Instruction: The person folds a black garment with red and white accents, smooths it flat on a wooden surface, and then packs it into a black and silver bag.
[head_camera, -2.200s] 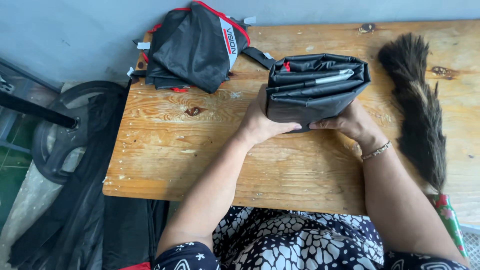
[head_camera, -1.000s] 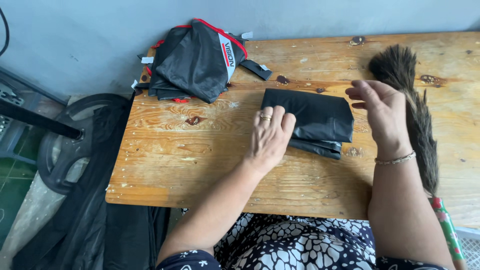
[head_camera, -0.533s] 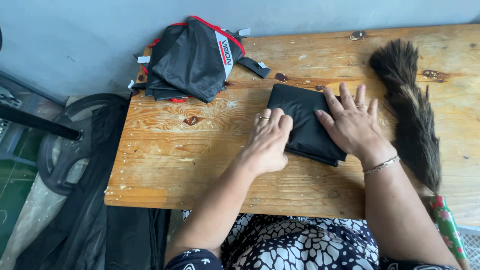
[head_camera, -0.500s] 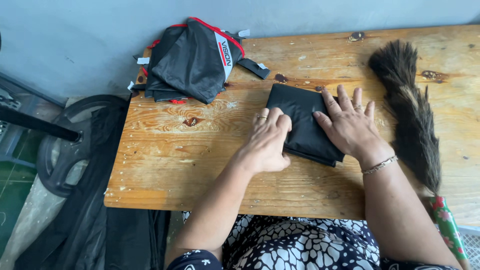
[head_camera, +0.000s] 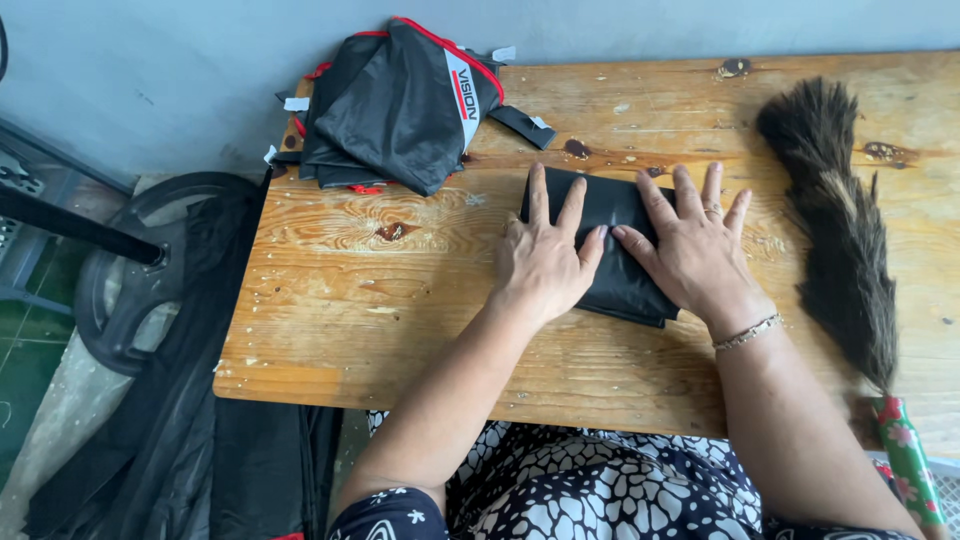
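A folded black cloth (head_camera: 612, 205) lies flat on the wooden table (head_camera: 400, 330), near its middle. My left hand (head_camera: 543, 262) rests palm down on the cloth's left part, fingers spread. Pressed flat on the right part of the cloth is my right hand (head_camera: 692, 245), also with fingers apart and a bracelet at the wrist. Neither hand grips anything.
A crumpled black bag with red trim (head_camera: 400, 105) sits at the table's back left corner. A dark feather duster (head_camera: 840, 220) with a patterned handle (head_camera: 905, 455) lies along the right side. A weight plate (head_camera: 130, 280) and dark fabric lie on the floor to the left.
The upright black bundle was laid down and folded flat. My right hand dropped onto it, and both hands have slid further up over the cloth, fingers spread.
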